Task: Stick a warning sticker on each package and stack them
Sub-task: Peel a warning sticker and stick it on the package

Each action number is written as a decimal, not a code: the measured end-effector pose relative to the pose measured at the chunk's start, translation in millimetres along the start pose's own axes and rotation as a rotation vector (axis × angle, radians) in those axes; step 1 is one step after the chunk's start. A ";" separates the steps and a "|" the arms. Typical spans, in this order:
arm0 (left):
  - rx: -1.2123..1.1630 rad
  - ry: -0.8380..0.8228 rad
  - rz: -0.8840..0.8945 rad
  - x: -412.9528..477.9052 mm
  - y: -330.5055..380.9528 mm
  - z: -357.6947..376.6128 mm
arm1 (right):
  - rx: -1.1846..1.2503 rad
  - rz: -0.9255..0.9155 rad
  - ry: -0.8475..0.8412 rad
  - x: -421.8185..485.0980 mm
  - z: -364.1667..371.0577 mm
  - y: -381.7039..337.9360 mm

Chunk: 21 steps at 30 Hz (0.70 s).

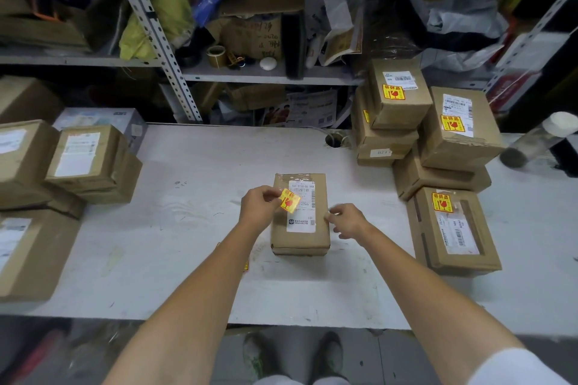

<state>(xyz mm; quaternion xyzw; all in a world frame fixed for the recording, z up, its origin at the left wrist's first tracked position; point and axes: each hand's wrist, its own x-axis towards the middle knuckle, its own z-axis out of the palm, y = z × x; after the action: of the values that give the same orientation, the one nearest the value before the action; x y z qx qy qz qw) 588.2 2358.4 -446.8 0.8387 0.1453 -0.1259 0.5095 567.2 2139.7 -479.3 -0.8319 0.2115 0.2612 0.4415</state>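
From the head view, a brown cardboard package (pixel 300 239) lies flat in the middle of a white table (pixel 187 228), with its long side running away from the person. A white shipping label (pixel 302 219) covers much of its top.

The left hand (pixel 259 206) pinches a yellow warning sticker (pixel 289 200) with red print between thumb and fingers. It holds the sticker tilted above the upper left part of the label. Whether the sticker already touches the package cannot be told.

The right hand (pixel 347 220) is relaxed and grips nothing. Its fingers are loosely bent, and the fingertips are at the right edge of the package top.

To the right stand the packages that already carry the yellow sticker. A small one (pixel 398 97) tops a pile at the back. Just beside it, a larger one (pixel 458 134) sits tilted on another box. A third (pixel 453 231) lies on the table nearer the person.

On the left side of the table is a group of plain packages (pixel 87 159) with white labels and no yellow sticker, some stacked on each other.

Behind the table a metal shelf (pixel 266 76) is crowded with bags and boxes, and a roll of tape (pixel 216 55) sits on it. A clear bottle (pixel 538 141) with a white cap leans at the far right.
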 end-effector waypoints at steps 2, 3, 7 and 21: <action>-0.016 -0.005 -0.036 -0.7 -2.0 -0.9 | -0.025 -0.006 -0.042 -0.1 5.9 -0.8; -0.014 -0.008 -0.051 -0.6 -3.5 -0.9 | -0.029 -0.011 -0.047 0.2 8.3 -0.7; -0.014 0.007 -0.077 0.9 -10.0 -2.9 | -0.018 -0.008 -0.062 2.5 12.2 0.4; -0.029 -0.095 -0.237 -13.1 -24.8 -2.7 | -0.003 -0.020 -0.059 10.7 25.5 2.0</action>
<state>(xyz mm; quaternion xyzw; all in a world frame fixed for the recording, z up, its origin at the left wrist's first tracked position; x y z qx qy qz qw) 566.9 2370.2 -461.2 0.8013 0.2209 -0.2226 0.5095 568.0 2158.9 -499.2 -0.8265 0.1898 0.2814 0.4490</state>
